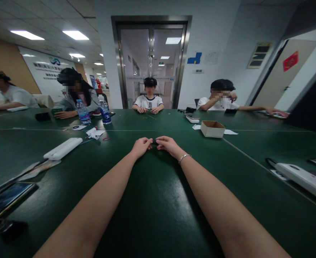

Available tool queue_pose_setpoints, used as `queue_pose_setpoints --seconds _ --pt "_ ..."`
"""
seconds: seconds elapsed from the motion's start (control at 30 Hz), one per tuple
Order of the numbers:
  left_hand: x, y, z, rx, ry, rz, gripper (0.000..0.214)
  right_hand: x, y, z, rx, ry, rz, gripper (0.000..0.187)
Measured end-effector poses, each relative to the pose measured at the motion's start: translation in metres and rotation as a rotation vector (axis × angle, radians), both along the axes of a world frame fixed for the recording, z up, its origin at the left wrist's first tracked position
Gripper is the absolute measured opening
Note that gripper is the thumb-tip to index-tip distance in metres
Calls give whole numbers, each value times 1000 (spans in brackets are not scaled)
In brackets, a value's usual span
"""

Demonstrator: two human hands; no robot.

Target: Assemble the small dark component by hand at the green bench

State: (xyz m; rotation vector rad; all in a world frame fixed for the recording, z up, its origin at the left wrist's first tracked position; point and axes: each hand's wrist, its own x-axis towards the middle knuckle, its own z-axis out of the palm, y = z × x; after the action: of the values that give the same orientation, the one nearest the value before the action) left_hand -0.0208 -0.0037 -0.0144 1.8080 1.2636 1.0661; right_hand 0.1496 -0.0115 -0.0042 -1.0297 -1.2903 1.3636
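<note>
Both my arms stretch forward over a dark green table (pixel 152 200). Between my fingertips is a small dark object (pixel 154 142), too small to name. My left hand (pixel 142 148) pinches its left end, and my right hand (pixel 169 146), with a silver bracelet (pixel 184 157) at the wrist, pinches the right end. The fingers hide much of the object.
An open cardboard box (pixel 212 129) stands right of my hands. Two water bottles (pixel 83 113) and crumpled paper (pixel 95 133) are at the left. White power strips (pixel 63 148) lie on both sides, a phone (pixel 9 200) near left. Several people sit around the table.
</note>
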Motion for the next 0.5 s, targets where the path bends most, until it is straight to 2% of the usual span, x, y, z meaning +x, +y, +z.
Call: queue_pose_setpoints --seconds 0.3,0.5 --pt "-1 -3 1 166 -23 17 21 1 2 -3 10 6 8 11" --pt "-2 0 -2 103 -23 8 22 0 -1 1 -3 -1 9 9"
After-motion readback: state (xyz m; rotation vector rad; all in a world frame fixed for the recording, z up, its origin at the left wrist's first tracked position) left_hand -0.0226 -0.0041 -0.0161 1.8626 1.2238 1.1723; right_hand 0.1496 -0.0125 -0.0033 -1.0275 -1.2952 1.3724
